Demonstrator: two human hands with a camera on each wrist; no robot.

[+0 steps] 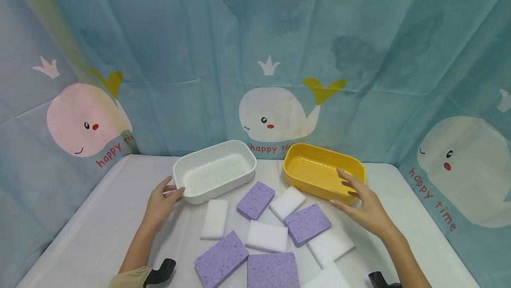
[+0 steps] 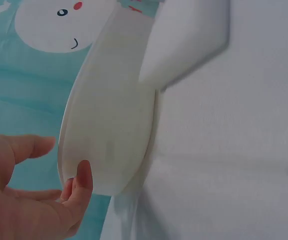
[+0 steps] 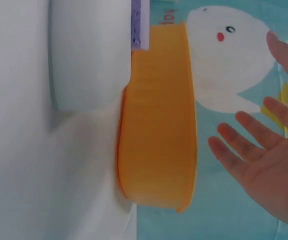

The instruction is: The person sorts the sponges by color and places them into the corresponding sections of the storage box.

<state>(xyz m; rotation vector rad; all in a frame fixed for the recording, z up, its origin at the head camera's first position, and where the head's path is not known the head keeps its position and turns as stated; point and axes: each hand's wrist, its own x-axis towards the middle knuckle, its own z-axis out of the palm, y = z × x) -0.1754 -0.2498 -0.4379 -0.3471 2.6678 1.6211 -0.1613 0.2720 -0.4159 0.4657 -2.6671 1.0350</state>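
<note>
My left hand (image 1: 161, 203) is at the left end of a white oblong dish (image 1: 217, 175), its thumb and fingertips right at the rim. In the left wrist view that hand's fingers are spread apart around the dish's end. My right hand (image 1: 365, 210) hovers with fingers spread at the right end of a yellow oblong dish (image 1: 313, 170), overlapping its rim. In the right wrist view the palm holds nothing. Between the hands, in front of the dishes, lie several purple speckled sponges (image 1: 255, 200) and several white sponge blocks (image 1: 266, 236).
All of it rests on a white-covered table (image 1: 147, 172). Behind and at both sides hangs a blue curtain (image 1: 179, 57) with whale prints. Black wrist mounts (image 1: 161, 271) show low in the head view. Some sponges overlap near the front right.
</note>
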